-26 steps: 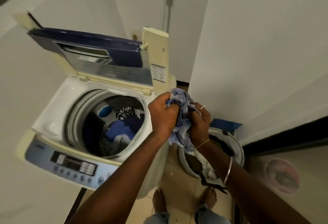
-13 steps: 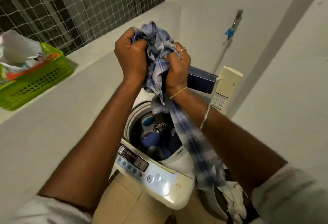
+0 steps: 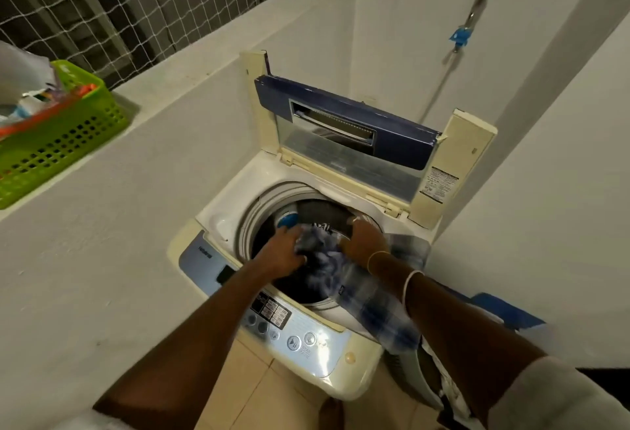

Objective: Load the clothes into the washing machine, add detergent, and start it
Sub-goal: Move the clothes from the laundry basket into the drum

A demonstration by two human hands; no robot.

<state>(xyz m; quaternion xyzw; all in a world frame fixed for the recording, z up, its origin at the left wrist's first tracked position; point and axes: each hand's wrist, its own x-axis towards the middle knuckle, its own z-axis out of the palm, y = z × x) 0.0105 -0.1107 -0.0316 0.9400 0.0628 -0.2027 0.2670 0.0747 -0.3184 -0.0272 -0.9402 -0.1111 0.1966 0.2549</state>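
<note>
The top-loading washing machine (image 3: 221, 221) stands with its blue lid (image 3: 392, 136) folded up at the back. Both my hands are down at the drum opening, holding a blue and white plaid cloth (image 3: 318, 252) between them. My left hand (image 3: 284, 250) grips the cloth's left side and my right hand (image 3: 366, 242) holds its right side. The cloth's long tail (image 3: 385, 313) trails over the machine's front right rim. Motion blur hides the fingers. The dark drum (image 3: 306, 211) is mostly covered by the cloth and my hands.
The control panel (image 3: 286, 324) with its buttons lies along the machine's front edge. A laundry basket (image 3: 426, 375) with more clothes stands on the floor to the machine's right. A green plastic basket (image 3: 64, 136) of packets sits on the ledge at left. Walls close in on both sides.
Both hands have dropped from high above the machine down into the drum opening, carrying the plaid cloth with them. The cloth's tail now lies across the rim.
</note>
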